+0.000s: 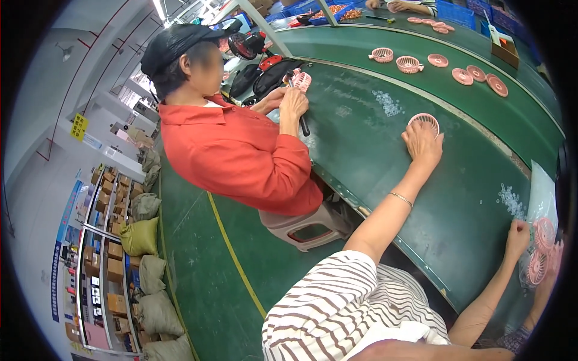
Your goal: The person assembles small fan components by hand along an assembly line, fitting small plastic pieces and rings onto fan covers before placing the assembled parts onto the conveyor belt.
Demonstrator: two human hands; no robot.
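My left hand (423, 145) reaches out over the green work table and grips a round pink slatted fan cover (426, 118), its fingers curled over the near rim. My right hand (518, 238) is closed in a pinch at the table's right side, beside a clear plastic bag (540, 186). What it holds, if anything, is too small to make out. Pink slatted fan covers (537, 266) lie at the bag, close to my right hand. A loose pile of small clear rings (511, 201) is just beyond that hand. Another such pile (388, 103) lies beyond my left hand.
On the left a co-worker in a red shirt (235, 159) sits on a stool (304, 231), holding a dark tool and a pink part (301, 80). Another person's hand (554, 265) is at the right edge. Pink parts (409, 64) rest on the green conveyor belt (361, 69) behind.
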